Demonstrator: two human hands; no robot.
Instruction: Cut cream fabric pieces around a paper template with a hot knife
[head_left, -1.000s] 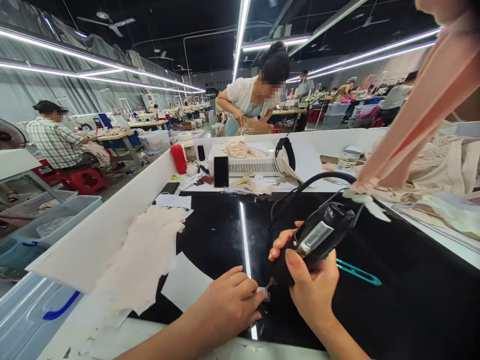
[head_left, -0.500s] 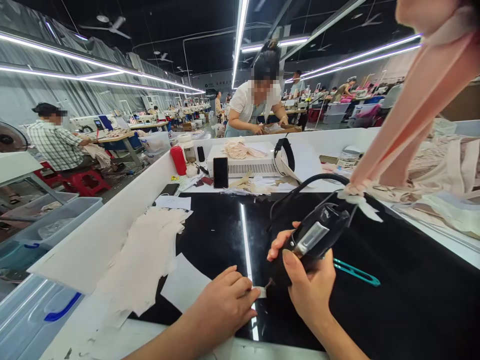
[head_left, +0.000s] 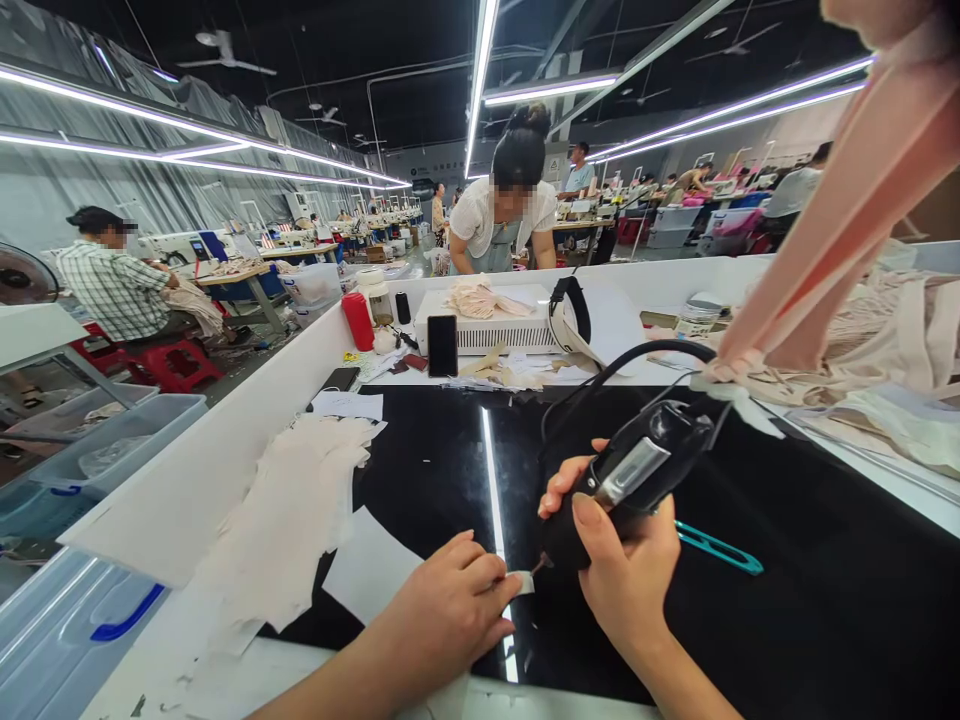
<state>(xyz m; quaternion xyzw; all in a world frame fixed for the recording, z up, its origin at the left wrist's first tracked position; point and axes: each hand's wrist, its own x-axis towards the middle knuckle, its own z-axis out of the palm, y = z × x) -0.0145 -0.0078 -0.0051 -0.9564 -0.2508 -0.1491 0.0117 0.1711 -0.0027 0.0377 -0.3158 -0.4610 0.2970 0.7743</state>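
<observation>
Low on the glossy black tabletop (head_left: 427, 470), my left hand (head_left: 457, 600) is closed in a pinch on a small whitish strip (head_left: 526, 582). My right hand (head_left: 622, 550) is wrapped round a black corded electric cutter (head_left: 645, 455) with a shiny metal plate. Its thin brownish tip (head_left: 543, 563) points down and left, right beside the strip's free end; whether they touch I cannot tell. A slim slotted teal tool (head_left: 720, 548) lies to the right of my right hand.
Pale fabric pieces (head_left: 292, 510) and white paper (head_left: 375, 560) lie on the left. At the back are a phone (head_left: 442, 345), a white box (head_left: 495, 330) and a head strap (head_left: 571, 310). Pink fabric (head_left: 832, 220) hangs at right above heaped strips (head_left: 892, 330). A co-worker (head_left: 510, 200) stands beyond the partition.
The electric cutter and my right hand have shifted slightly right; its tip is slightly higher. My left hand keeps its pinch. The hanging pink fabric moved right. The co-worker has bent the head down, hands now hidden.
</observation>
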